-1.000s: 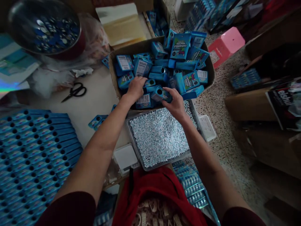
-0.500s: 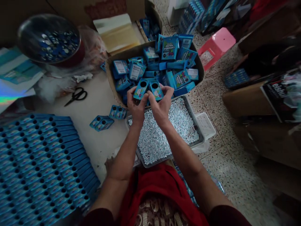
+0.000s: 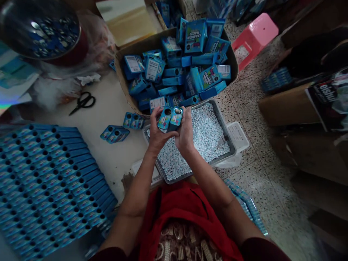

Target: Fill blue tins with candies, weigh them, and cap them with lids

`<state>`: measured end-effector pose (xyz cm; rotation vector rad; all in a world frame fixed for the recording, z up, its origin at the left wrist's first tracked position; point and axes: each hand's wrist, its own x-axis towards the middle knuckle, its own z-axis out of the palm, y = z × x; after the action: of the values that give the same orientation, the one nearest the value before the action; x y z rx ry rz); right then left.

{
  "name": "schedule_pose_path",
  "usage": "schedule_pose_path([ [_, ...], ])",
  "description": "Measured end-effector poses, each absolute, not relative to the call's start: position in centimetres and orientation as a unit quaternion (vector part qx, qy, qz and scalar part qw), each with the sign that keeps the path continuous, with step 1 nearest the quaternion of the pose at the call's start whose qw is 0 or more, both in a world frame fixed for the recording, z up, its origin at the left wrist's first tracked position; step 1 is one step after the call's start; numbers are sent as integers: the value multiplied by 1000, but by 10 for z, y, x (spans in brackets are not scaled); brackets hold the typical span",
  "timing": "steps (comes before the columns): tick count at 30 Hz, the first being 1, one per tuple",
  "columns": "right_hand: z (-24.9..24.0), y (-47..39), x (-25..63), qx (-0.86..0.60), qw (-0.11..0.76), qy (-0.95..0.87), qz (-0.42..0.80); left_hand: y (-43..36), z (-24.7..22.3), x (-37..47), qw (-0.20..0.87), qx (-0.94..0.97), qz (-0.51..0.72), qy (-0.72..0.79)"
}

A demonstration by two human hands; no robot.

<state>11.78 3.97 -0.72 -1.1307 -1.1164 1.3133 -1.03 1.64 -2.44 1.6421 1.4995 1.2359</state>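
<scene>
Speckled floor (image 3: 244,99) fills the right of the frame beside a pale table (image 3: 108,163), and near the centre two blue boxes are held side by side. The left box (image 3: 164,119) and the right box (image 3: 177,116) turn their holed ends towards the camera, each end slanting from lower left to upper right. Their long axes appear to run away from the camera; the lower ends are hidden by the hands.

The left hand (image 3: 158,137) cups the left box, fingers along its outer side and thumb reaching across below. The right hand (image 3: 186,132) lies against the right box, fingers nearly straight. Together they close snugly on the pair, with no gap showing between hands and boxes. The left hole is dark; the right one looks paler, its contents too small to tell.

Pellets (image 3: 206,127) lie behind and to the right of the grip, in a tray (image 3: 230,133); the right hand is nearer their wide right part. Above the hands stands a carton (image 3: 123,85) heaped with loose boxes (image 3: 195,36). Left of the hands, small groups (image 3: 115,134) of boxes sit on the table, then packed rows (image 3: 49,188) at lower left. Scissors (image 3: 85,102) lie further up, below the bowl (image 3: 73,53) at upper left.
</scene>
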Motion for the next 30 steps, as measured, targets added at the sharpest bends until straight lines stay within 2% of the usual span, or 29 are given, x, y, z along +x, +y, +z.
schedule_pose_path([
  [3,0,30,121,-497,506,-350,611,10,-23,-11,307,608,454,574],
  [6,13,21,124,-511,505,-316,620,8,-11,-13,306,612,444,579],
  [12,37,5,137,-491,499,-367,613,0,27,-18,226,643,415,602],
  [17,35,-18,134,-537,489,-377,575,-20,20,-6,201,587,434,653],
  [24,21,-20,153,-538,444,-411,586,-39,18,-18,298,505,444,677],
  [30,9,-19,173,-358,317,-381,792,-73,22,-51,498,443,370,647],
])
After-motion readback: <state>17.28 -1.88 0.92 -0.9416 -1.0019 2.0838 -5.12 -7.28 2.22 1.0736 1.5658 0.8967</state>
